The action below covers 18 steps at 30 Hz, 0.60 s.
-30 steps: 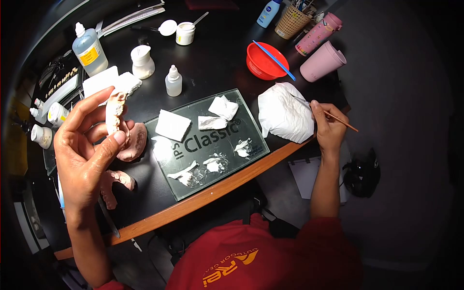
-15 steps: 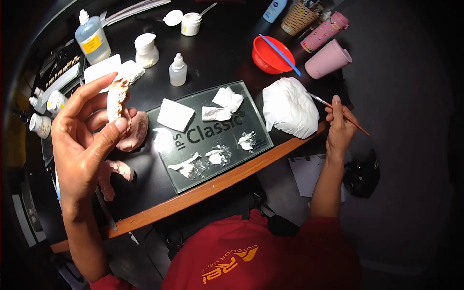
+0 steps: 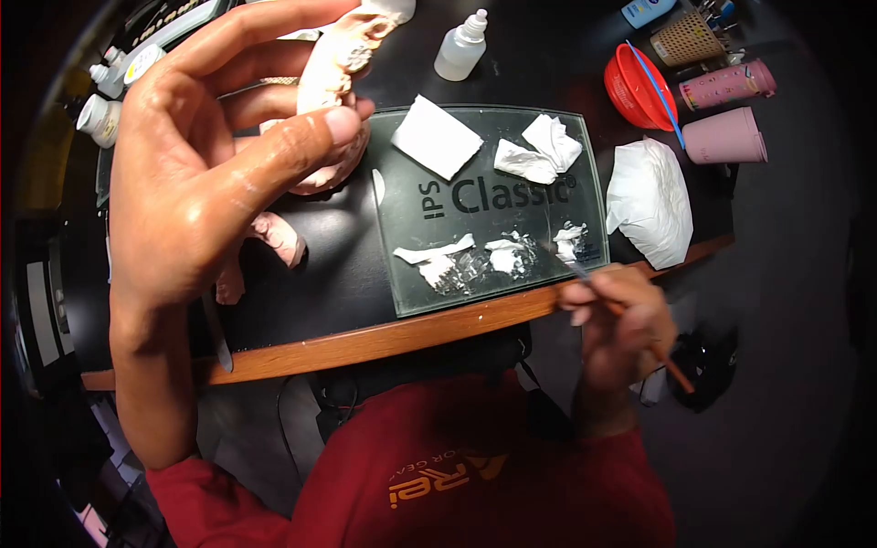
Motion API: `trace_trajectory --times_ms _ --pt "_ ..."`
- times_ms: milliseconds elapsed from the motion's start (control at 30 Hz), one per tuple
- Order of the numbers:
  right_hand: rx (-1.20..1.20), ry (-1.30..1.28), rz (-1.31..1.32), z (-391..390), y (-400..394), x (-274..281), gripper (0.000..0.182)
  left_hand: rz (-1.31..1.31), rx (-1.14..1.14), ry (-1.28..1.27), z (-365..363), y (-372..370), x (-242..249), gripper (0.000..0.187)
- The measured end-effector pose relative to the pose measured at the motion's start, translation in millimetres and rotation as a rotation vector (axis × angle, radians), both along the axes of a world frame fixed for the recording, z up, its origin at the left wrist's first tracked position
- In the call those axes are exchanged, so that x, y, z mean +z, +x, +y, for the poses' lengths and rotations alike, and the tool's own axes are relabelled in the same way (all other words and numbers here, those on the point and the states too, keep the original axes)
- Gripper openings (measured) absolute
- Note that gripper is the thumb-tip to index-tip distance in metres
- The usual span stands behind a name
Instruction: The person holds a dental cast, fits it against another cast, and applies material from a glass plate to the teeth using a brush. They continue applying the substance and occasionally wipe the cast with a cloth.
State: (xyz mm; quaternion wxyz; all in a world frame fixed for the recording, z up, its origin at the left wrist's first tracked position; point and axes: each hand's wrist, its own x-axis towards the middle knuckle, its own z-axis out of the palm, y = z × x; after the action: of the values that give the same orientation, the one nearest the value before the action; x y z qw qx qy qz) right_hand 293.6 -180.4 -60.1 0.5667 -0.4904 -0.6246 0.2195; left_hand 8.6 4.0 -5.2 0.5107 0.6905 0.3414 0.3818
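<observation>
My left hand is raised at the left, thumb and fingers pinching a cream dental cast with tooth shapes along it. My right hand grips a thin brush with a reddish-brown handle. Its tip points at the rightmost heap of white paste or powder on a glass slab lettered "IPS Classic". Two more white heaps lie along the slab's near side. A folded tissue and crumpled tissues sit farther back on it. Behind my left hand is a pinkish cast, partly hidden.
Another cast piece and a metal blade lie left of the slab. A dropper bottle stands behind it. To the right are a bunched white tissue, a red bowl with a blue stick, and a pink cup.
My right hand has brought the brush from beside the bunched tissue left to the slab's near right heap. The view has shifted, and my left hand with the cast looks larger and closer.
</observation>
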Motion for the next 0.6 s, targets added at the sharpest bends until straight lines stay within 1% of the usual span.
trace_trajectory --times_ms 67,200,333,500,600 --pt "-0.017 0.016 -0.129 4 -14 -2 0.015 0.008 0.008 0.016 1 0 -3 0.063" --pt "-0.031 0.049 -0.236 2 -17 -6 0.015 0.034 0.035 0.019 -1 0 -3 0.068" --pt "-0.031 0.054 -0.237 3 -13 -6 0.015 0.052 0.066 0.009 -2 2 -1 0.070" --pt "-0.053 0.040 -0.216 7 -15 -5 0.016 0.073 0.053 0.025 0 1 -4 0.071" --pt "-0.041 -0.014 -0.259 4 -15 -3 0.008 0.054 0.029 0.000 -1 4 -2 0.070"
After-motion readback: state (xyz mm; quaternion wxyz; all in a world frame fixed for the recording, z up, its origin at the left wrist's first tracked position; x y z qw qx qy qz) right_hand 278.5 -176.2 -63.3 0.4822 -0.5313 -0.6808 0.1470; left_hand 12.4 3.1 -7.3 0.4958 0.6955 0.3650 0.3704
